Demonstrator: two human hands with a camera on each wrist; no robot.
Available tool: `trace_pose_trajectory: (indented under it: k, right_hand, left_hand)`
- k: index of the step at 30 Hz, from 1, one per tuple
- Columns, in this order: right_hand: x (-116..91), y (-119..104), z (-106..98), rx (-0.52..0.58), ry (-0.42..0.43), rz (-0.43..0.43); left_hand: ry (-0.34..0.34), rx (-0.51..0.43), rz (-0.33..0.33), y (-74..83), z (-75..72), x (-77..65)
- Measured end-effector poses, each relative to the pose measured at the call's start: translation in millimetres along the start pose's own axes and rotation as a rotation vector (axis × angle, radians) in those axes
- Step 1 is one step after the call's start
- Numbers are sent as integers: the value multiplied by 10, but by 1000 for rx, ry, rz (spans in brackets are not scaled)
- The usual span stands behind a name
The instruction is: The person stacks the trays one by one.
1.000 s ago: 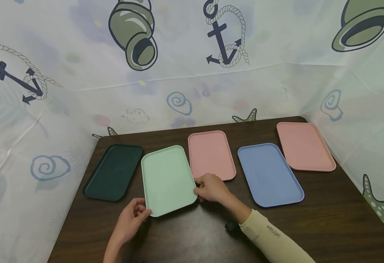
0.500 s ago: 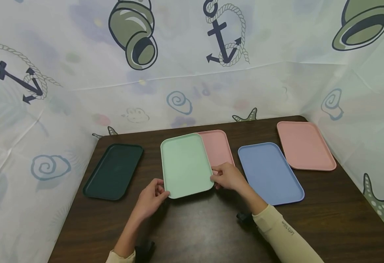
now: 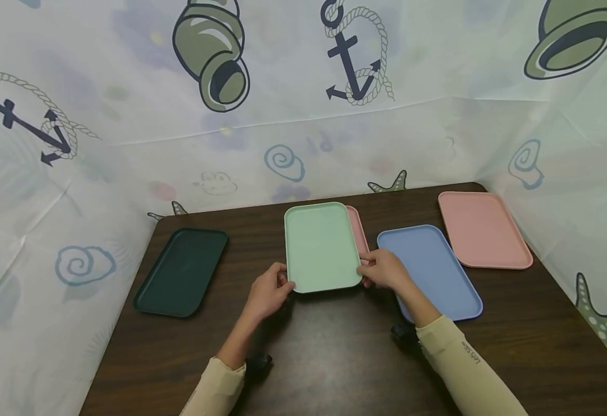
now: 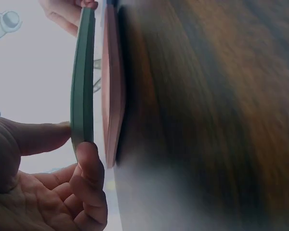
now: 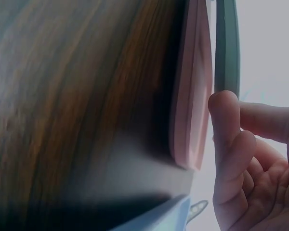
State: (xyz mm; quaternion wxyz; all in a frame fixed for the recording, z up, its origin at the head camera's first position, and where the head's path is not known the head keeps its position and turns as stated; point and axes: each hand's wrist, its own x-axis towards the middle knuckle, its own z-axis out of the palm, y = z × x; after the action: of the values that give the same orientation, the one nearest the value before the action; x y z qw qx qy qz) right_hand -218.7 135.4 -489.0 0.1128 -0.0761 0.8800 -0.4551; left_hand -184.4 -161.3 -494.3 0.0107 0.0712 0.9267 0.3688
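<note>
Both hands hold a light green tray (image 3: 323, 248) at its two near corners. The left hand (image 3: 268, 292) pinches the left corner between thumb and fingers; the right hand (image 3: 384, 270) pinches the right one. Beneath it lies a pink tray (image 3: 357, 230), mostly hidden in the head view, with a strip showing on the right. Both wrist views show a gap between the green tray (image 4: 83, 82) and the pink tray (image 5: 190, 96) lying on the table. Under the right forearm is a blue tray (image 3: 430, 266), partly covered by it.
A dark green tray (image 3: 182, 271) lies at the left of the brown wooden table (image 3: 329, 358). Another pink tray (image 3: 485, 230) is at the far right, close to the blue one. A patterned cloth (image 3: 293, 75) hangs behind and at the sides.
The hands have carried the light green tray right and away from the person, from beside the dark green tray to above the middle pink tray. The other trays stay put.
</note>
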Motion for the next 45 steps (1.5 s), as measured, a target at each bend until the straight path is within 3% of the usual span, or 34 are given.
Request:
trace_pose_trajectory:
  k: [16, 26, 45]
  right_hand:
    - [50, 128, -161, -47, 20, 78]
    - [60, 152, -192, -81, 25, 88]
    - [90, 219, -183, -117, 27, 76]
  left_hand:
    - [29, 77, 30, 118, 214, 191]
    - [16, 80, 9, 188, 264, 210]
    - [1, 94, -13, 122, 332, 233]
